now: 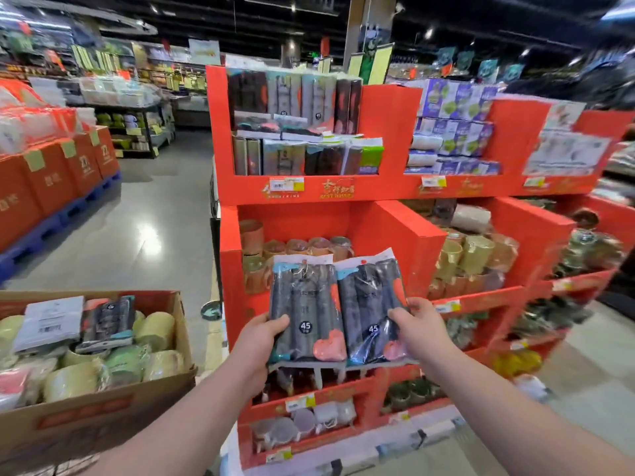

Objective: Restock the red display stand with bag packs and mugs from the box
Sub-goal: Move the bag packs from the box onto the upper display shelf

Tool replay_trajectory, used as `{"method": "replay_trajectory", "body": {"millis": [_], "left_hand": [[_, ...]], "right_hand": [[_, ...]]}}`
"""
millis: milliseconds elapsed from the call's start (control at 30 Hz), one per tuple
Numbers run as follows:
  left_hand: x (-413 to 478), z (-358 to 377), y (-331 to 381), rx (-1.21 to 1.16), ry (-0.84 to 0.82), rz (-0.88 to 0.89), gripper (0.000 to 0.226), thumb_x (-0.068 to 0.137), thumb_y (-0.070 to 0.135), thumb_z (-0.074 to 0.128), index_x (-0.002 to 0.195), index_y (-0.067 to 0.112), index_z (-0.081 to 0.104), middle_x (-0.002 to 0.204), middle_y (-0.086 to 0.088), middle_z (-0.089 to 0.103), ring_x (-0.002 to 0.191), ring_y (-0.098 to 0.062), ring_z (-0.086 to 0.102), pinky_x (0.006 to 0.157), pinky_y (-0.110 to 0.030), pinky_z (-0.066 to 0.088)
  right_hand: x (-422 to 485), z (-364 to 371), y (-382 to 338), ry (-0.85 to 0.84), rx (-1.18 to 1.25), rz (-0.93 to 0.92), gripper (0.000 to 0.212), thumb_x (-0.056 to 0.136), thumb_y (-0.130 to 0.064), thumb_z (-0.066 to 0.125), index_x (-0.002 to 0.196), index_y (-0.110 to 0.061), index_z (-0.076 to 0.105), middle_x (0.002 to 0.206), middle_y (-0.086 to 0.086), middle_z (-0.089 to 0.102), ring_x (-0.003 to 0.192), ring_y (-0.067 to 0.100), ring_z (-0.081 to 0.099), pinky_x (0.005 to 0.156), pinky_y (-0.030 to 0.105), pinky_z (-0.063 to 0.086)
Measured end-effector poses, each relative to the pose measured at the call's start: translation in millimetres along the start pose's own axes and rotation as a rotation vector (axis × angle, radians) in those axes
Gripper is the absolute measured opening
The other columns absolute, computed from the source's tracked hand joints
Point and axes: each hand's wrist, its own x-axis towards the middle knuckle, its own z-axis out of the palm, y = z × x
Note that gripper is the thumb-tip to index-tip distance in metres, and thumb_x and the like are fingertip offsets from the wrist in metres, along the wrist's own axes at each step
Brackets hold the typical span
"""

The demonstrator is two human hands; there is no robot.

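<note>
Hands: left hand (261,338) grips one bag pack (302,304) by its lower edge; right hand (417,333) grips a second bag pack (369,297).
Packs: side by side, edges touching, in front of the red display stand (395,111) and its mugs (297,247); long axes run 6 to 12 o'clock, hang-tabs at 12.
Room: open floor (147,214) at 10 o'clock; box (103,417) at 8 o'clock.

Red cartons (51,187) with pale green labels (34,161) are stacked on a blue pallet (51,231) at the left. A glossy grey floor (154,218) is seen beside them, light reflected in it. Stocked shelves (137,128) are set behind, and banners (488,68) are hung from the dark ceiling (309,15)
</note>
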Motion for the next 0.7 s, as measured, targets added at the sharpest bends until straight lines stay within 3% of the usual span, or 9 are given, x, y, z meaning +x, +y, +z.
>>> {"method": "replay_trajectory", "body": {"millis": [100, 200, 267, 333, 400, 433, 567, 700], "left_hand": [[2.9, 31.7, -1.8, -0.001, 0.004, 0.015, 0.016, 0.088, 0.017, 0.06, 0.103, 0.014, 0.064, 0.101, -0.011, 0.071, 0.098, -0.032, 0.065, 0.098, -0.053, 0.045], [3.2, 57.1, 1.7, -0.014, 0.024, 0.023, 0.009, 0.091, 0.014, 0.058, 0.099, 0.013, 0.063, 0.094, -0.008, 0.071, 0.091, -0.028, 0.065, 0.093, -0.047, 0.048], [6.4, 67.9, 5.9, -0.014, 0.034, 0.034, 0.01, 0.092, 0.013, 0.057, 0.099, 0.012, 0.064, 0.093, -0.008, 0.071, 0.089, -0.027, 0.066, 0.091, -0.045, 0.049], [10.5, 74.3, 12.8, -0.014, 0.051, 0.036, 0.012, 0.091, 0.015, 0.058, 0.101, 0.013, 0.064, 0.096, -0.008, 0.071, 0.092, -0.029, 0.066, 0.094, -0.048, 0.049], [18.3, 78.9, 21.2, -0.013, 0.055, 0.047, 0.016, 0.089, 0.018, 0.061, 0.104, 0.014, 0.064, 0.101, -0.008, 0.071, 0.098, -0.03, 0.065, 0.097, -0.051, 0.046], [23.8, 80.5, 25.0, -0.016, 0.054, 0.054, 0.018, 0.087, 0.019, 0.063, 0.105, 0.014, 0.064, 0.103, -0.008, 0.071, 0.099, -0.03, 0.065, 0.098, -0.052, 0.045], [48.8, 89.9, 41.7, -0.029, 0.047, 0.075, 0.011, 0.09, 0.018, 0.06, 0.1, 0.016, 0.065, 0.102, -0.008, 0.071, 0.099, -0.03, 0.064, 0.095, -0.048, 0.048], [81.8, 100.4, 65.2, -0.049, 0.025, 0.124, 0.01, 0.093, 0.015, 0.056, 0.098, 0.013, 0.064, 0.089, -0.008, 0.072, 0.086, -0.028, 0.067, 0.088, -0.046, 0.049]], "right_hand": [[11.1, -29.6, 0.8, 0.001, 0.033, -0.02, 0.028, 0.088, -0.009, 0.054, 0.115, 0.0, 0.054, 0.086, 0.014, 0.06, 0.057, 0.019, 0.056, 0.035, 0.016, 0.037], [19.8, -52.6, -2.2, -0.048, 0.046, -0.038, 0.006, 0.09, -0.005, 0.05, 0.093, -0.003, 0.055, 0.071, 0.01, 0.046, 0.04, 0.011, 0.045, 0.032, 0.014, 0.033], [30.9, -61.2, -3.8, -0.059, 0.039, -0.051, 0.006, 0.09, -0.006, 0.05, 0.086, -0.006, 0.054, 0.071, 0.011, 0.048, 0.044, 0.015, 0.048, 0.035, 0.016, 0.036], [41.5, -63.7, -7.1, -0.061, 0.059, -0.066, 0.009, 0.089, -0.009, 0.051, 0.091, -0.003, 0.058, 0.076, 0.014, 0.055, 0.055, 0.023, 0.054, 0.04, 0.026, 0.045], [52.5, -63.5, -11.5, -0.069, 0.088, -0.068, 0.013, 0.088, -0.01, 0.051, 0.095, -0.004, 0.06, 0.079, 0.017, 0.057, 0.062, 0.027, 0.057, 0.053, 0.045, 0.053], [58.0, -63.0, -14.5, -0.067, 0.099, -0.066, 0.013, 0.089, -0.01, 0.052, 0.097, -0.004, 0.06, 0.08, 0.017, 0.057, 0.063, 0.027, 0.057, 0.056, 0.047, 0.055], [84.8, -62.1, -28.6, -0.046, 0.084, -0.096, 0.015, 0.09, -0.011, 0.052, 0.1, -0.002, 0.06, 0.082, 0.017, 0.058, 0.052, 0.022, 0.054, 0.038, 0.02, 0.042], [121.1, -56.8, -49.2, 0.018, 0.042, -0.161, 0.015, 0.087, -0.011, 0.055, 0.093, 0.0, 0.063, 0.076, 0.019, 0.061, 0.059, 0.024, 0.055, 0.051, 0.033, 0.047]]}}
